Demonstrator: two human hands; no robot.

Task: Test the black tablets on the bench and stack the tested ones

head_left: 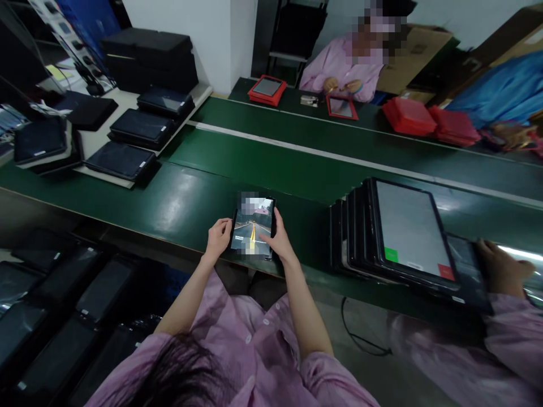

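The left fingers (225, 224) are curled around one side of the lit tablet (248, 230), and the right fingers (278, 219) grasp its opposite side, so it sits between them. Whether its underside touches the green surface (186, 189) cannot be made out.

The right thumb (266, 238) reaches inward over the screen; an unintended tap could change the picture shown there, if that thumb dips too low. Toward the wearer from both sets of fingers, the near edge of the surface lies just beside the tablet's lower end: a loosened hold on either side could let it tip off.

To the right of the right fingers stands a tall stack of tablets (413, 232), with a co-worker's hand (504, 268) just beyond it. A bump from that hand, or from the wearer's right elbow swinging out, could make the pile slide.
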